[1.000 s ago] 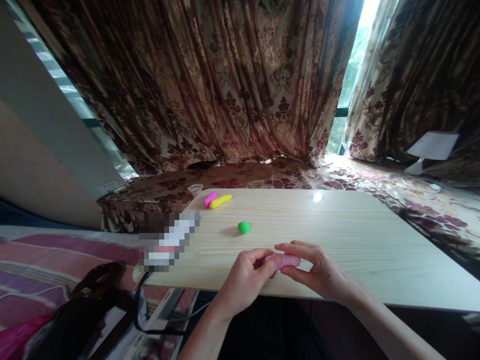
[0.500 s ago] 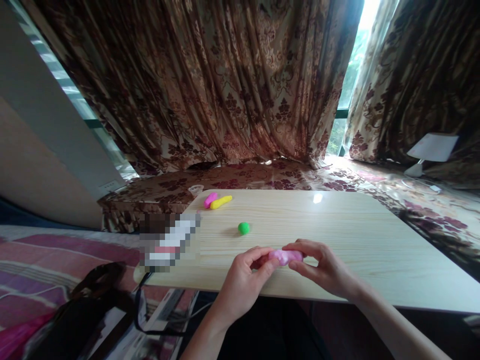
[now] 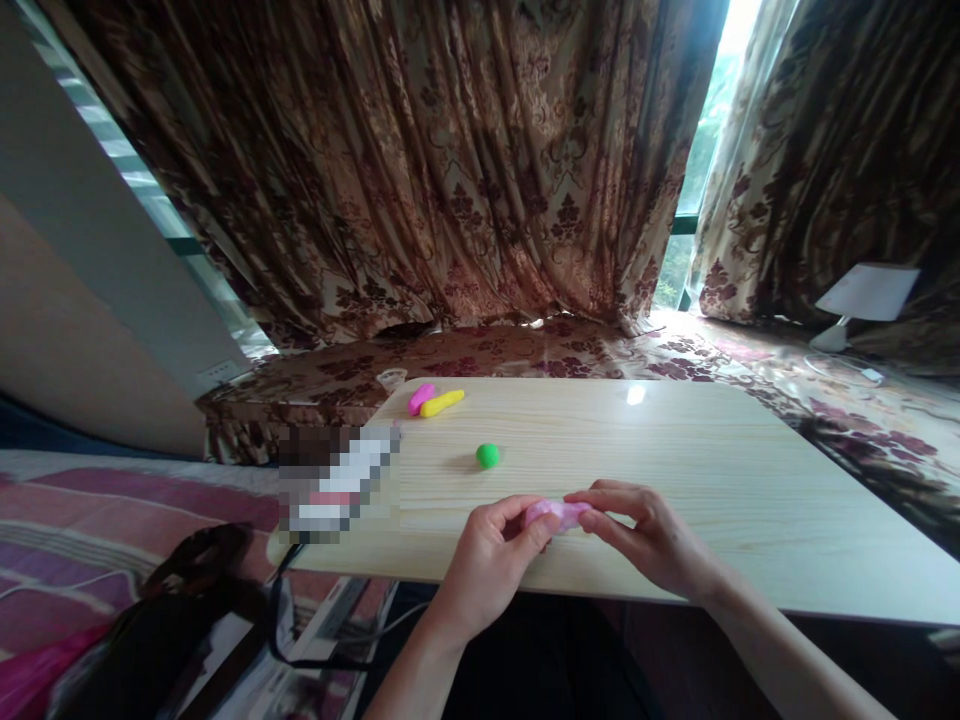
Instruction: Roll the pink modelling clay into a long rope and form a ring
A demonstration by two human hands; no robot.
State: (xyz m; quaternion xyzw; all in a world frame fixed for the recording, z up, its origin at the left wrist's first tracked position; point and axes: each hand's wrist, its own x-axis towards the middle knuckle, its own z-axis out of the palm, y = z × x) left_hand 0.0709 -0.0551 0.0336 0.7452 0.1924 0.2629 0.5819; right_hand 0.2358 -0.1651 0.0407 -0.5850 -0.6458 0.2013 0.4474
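Note:
A lump of pale pink modelling clay (image 3: 564, 514) is pinched between my two hands, just above the table's near side. My left hand (image 3: 499, 550) grips its left end with thumb and fingers, which hide part of it. My right hand (image 3: 645, 530) pinches the right end between thumb and fingertips. Beyond my hands, a green clay ball (image 3: 487, 456) rests on the table (image 3: 675, 440). Farther back on the left lie a bright pink clay piece (image 3: 421, 399) and a long yellow clay piece (image 3: 442, 403), side by side.
A pixelated flat object (image 3: 341, 485) lies along the table's left edge, with a black strap (image 3: 277, 620) hanging below. A clear cup (image 3: 391, 379) stands by the far left corner. Behind are patterned curtains (image 3: 450, 170) and a white lamp (image 3: 866, 295) at the right.
The pale pink clay's right end now looks narrower, and the lump sits slightly more to the left. My right fingertips have closed more tightly on it. The other clay pieces have not moved.

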